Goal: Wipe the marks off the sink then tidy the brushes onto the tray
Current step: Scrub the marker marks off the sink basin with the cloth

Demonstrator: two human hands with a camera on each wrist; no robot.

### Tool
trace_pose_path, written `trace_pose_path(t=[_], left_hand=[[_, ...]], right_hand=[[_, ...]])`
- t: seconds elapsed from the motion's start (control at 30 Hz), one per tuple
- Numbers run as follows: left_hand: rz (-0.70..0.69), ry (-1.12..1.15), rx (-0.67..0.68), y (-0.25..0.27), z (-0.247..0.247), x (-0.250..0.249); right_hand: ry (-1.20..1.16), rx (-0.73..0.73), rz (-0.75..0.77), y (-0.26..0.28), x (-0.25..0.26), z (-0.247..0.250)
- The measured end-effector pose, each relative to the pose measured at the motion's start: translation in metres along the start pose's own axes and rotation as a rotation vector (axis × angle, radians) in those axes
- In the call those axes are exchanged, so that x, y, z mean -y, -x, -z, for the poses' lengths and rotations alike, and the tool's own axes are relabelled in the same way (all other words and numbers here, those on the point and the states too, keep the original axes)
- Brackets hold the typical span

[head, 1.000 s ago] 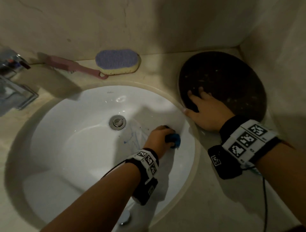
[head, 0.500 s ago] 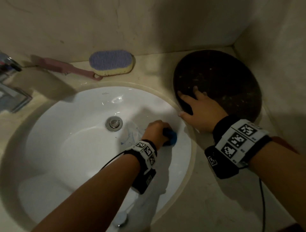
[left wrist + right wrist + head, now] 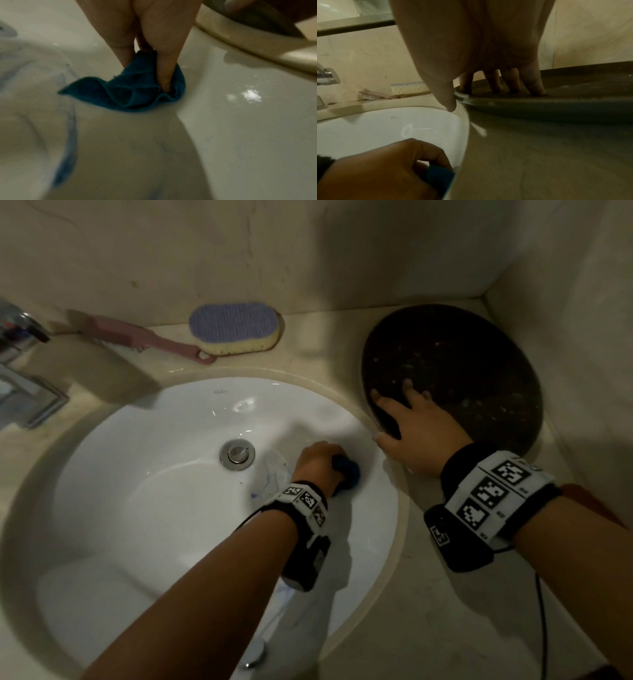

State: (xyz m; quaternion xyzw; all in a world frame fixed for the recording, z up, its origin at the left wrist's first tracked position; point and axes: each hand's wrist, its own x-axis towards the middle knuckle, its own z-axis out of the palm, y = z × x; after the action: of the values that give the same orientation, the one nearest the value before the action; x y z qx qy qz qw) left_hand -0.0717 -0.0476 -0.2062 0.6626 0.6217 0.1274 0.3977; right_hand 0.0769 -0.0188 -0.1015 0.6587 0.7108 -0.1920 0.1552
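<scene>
My left hand (image 3: 322,465) grips a crumpled blue cloth (image 3: 347,470) (image 3: 133,93) and presses it on the right slope of the white sink (image 3: 137,508). Smeared blue marks (image 3: 270,481) (image 3: 67,159) lie between the cloth and the drain (image 3: 237,454). My right hand (image 3: 411,433) rests flat, fingers spread, on the near-left edge of the dark round tray (image 3: 479,364) (image 3: 573,105), thumb by the sink rim. A pink handled brush (image 3: 144,338) and a purple-topped yellow sponge brush (image 3: 236,326) lie on the counter behind the sink.
A chrome tap (image 3: 20,364) stands at the far left of the counter. Walls close the back and the right side, with the tray in the corner. Beige counter (image 3: 445,611) runs along the sink's right.
My left hand has rubbed the cloth a little up and left inside the sink. The right hand has stayed on the tray's edge. The head view has shifted slightly.
</scene>
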Motion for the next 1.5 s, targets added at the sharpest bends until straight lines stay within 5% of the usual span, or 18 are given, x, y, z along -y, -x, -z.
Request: trace_pose_path(t=[0.07, 0.23, 0.53, 0.67, 0.77, 0.83, 0.9, 1.03, 1.5], left_hand=[[-0.024, -0.006, 0.031, 0.005, -0.005, 0.001], [-0.194, -0.205, 0.396, 0.037, -0.011, 0.009], [-0.138, -0.205, 0.259, 0.013, -0.001, 0.008], [-0.210, -0.326, 0.463, 0.037, -0.003, 0.004], [-0.204, -0.331, 0.554, 0.051, 0.002, 0.016], [-0.165, -0.275, 0.478, 0.052, 0.015, 0.026], [-0.059, -0.127, 0.239, 0.045, 0.033, 0.036], [0.171, 0.011, -0.176, 0.013, 0.070, 0.058], [-0.041, -0.250, 0.212, 0.000, 0.047, 0.066]], right_hand=[[0.001, 0.000, -0.008, 0.001, 0.001, 0.000], [-0.007, 0.017, -0.022, 0.003, 0.004, 0.004], [-0.009, 0.038, -0.043, 0.005, 0.008, 0.008], [-0.127, 0.066, -0.051, 0.013, 0.010, 0.013], [-0.149, -0.069, 0.007, 0.018, 0.022, 0.017], [-0.021, -0.182, 0.139, 0.016, 0.036, 0.020], [0.107, -0.213, 0.251, 0.007, 0.051, 0.021], [0.317, -0.123, 0.216, -0.018, 0.067, 0.012], [0.242, -0.061, 0.257, -0.023, 0.063, 0.010]])
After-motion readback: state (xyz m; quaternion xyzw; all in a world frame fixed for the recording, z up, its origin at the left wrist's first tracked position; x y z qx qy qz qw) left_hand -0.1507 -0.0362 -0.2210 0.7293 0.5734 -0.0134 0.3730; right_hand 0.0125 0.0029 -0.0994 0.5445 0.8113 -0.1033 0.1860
